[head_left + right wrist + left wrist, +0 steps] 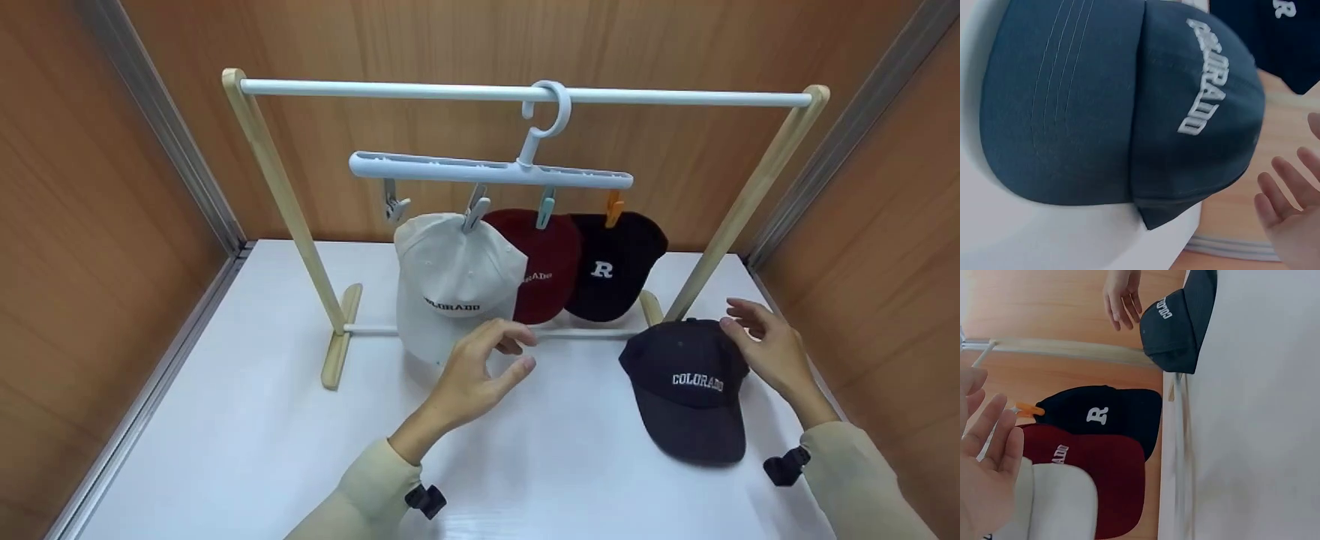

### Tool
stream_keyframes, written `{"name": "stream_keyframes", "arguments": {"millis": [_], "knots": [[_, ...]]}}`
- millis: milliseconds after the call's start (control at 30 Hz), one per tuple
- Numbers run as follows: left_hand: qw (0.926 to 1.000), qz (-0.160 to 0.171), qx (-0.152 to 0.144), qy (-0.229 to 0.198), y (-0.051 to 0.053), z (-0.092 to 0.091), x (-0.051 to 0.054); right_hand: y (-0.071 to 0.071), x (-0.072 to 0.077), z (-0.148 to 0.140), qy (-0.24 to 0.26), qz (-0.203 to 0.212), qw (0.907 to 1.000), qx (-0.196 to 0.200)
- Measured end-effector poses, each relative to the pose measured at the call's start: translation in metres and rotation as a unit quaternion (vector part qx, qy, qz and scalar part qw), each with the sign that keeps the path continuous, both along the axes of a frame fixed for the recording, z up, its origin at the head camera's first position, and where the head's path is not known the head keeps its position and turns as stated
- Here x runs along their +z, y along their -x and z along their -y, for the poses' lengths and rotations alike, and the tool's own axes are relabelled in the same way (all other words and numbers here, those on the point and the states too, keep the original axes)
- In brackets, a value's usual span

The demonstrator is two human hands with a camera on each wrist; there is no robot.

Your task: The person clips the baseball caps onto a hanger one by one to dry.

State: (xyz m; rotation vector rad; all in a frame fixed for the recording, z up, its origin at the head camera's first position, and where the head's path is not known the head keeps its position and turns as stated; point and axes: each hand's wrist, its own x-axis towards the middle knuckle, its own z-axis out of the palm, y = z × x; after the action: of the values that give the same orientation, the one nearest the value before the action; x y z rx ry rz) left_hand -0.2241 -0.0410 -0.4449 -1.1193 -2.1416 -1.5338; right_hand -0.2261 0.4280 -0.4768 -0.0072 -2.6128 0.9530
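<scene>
A navy cap lettered COLORADO [686, 390] lies on the white table at the right. Beside its crown is my right hand [772, 352], fingers loosely bent and nothing gripped. My left hand [476, 371] hovers in front of the hanging white cap [457, 266], with a gap between thumb and fingers and nothing in it. Clips on a pale blue hanger [487, 171] carry that white cap, a dark red cap [551, 259] and a black cap with an R [619, 262]. At the hanger's left end, a grey clip [394, 202] holds nothing.
The hanger hooks over the white rail [675, 97] of a rack with wooden legs [281, 195]. A low crossbar [371, 330] joins the legs near the white table [247, 420]. Wood-grain panels [75, 225] enclose the back and both sides.
</scene>
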Motion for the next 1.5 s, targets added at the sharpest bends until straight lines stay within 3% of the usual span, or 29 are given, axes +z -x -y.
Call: {"name": "stream_keyframes", "arguments": {"millis": [167, 333, 500, 667, 1000, 1500], "knots": [[0.9995, 0.032, -0.006, 0.004, -0.004, -0.015, -0.008, 0.015, -0.005, -0.009, 0.014, 0.072, 0.9969, 0.029], [0.9979, 0.061, -0.013, 0.016, -0.006, -0.028, -0.014, 0.028, -0.011, -0.017, 0.038, 0.15, 0.9862, 0.058], [0.9969, 0.072, -0.015, 0.028, -0.006, -0.04, -0.018, 0.035, -0.02, -0.026, 0.064, 0.193, 0.9774, 0.059], [0.9957, 0.083, -0.014, 0.04, -0.003, -0.05, -0.021, 0.038, -0.027, -0.032, 0.082, 0.205, 0.9733, 0.062], [0.9916, 0.11, -0.012, 0.068, 0.006, -0.067, -0.029, 0.044, -0.03, -0.036, 0.105, 0.195, 0.9734, 0.057], [0.9854, 0.149, 0.011, 0.082, 0.011, -0.085, -0.038, 0.047, -0.027, -0.038, 0.153, 0.195, 0.9595, 0.134]]}}
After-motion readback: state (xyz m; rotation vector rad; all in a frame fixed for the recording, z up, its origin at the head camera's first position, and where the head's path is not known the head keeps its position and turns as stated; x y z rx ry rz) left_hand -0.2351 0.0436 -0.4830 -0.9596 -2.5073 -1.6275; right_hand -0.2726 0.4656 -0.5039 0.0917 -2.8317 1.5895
